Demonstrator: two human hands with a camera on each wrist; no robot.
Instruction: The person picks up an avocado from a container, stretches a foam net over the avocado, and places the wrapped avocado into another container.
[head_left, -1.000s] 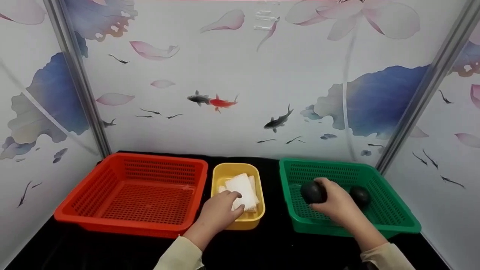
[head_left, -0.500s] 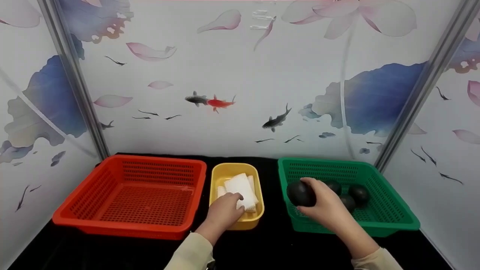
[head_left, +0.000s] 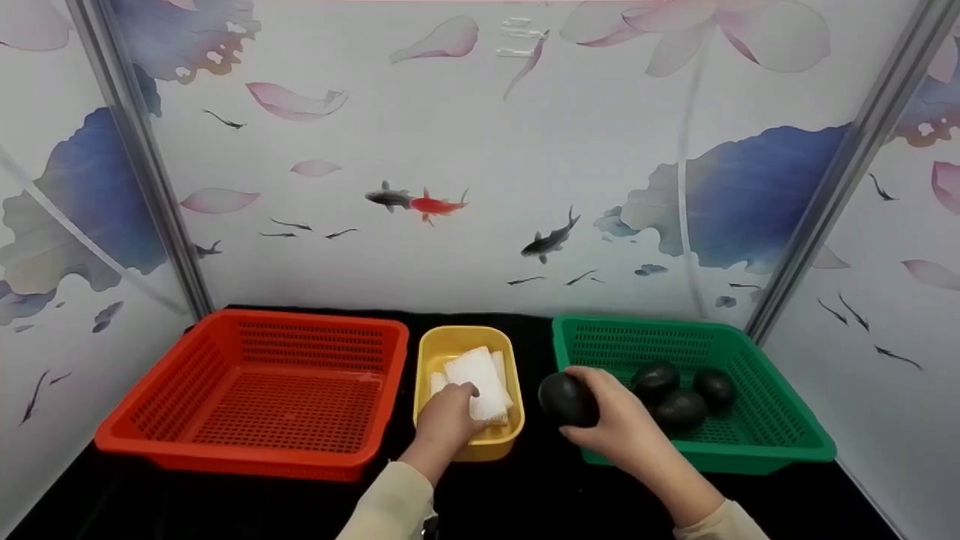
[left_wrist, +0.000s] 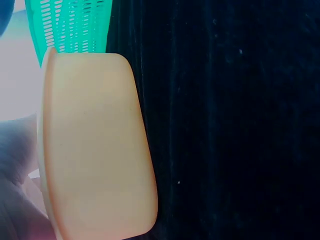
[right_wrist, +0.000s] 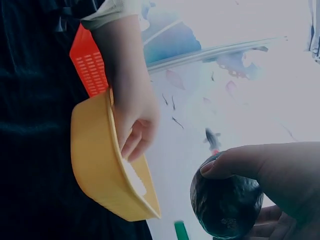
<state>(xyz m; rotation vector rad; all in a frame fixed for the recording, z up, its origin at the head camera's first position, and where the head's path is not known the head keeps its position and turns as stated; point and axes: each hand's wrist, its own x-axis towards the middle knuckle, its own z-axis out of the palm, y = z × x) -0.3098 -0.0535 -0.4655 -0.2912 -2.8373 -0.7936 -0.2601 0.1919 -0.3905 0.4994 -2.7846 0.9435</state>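
My right hand point(head_left: 619, 420) grips a dark avocado point(head_left: 568, 400) between thumb and fingers, over the left end of the green basket point(head_left: 780, 452). Its bumpy skin and a small pale mark show on the avocado point(right_wrist: 227, 205) in the right wrist view. Inside that basket lie 3 more avocados point(head_left: 681, 409). My left hand point(head_left: 448, 420) reaches into the yellow tub point(head_left: 487, 450), with thumb and fingers pinching at the white foam nets point(head_left: 480, 382). In the right wrist view the left hand point(right_wrist: 135, 110) has curled fingers, with the tips at the white material.
A red basket point(head_left: 262, 457) with slotted walls stands to the left of the tub. Black cloth point(head_left: 517, 495) covers the table. White panels point(head_left: 465, 277) printed with fish and lotus enclose the back and sides, joined by metal posts point(head_left: 139, 150).
My right hand has carried the avocado leftward out over the green basket's left rim, uncovering the other avocados. My left hand's fingers have drawn closer together on the white foam nets.
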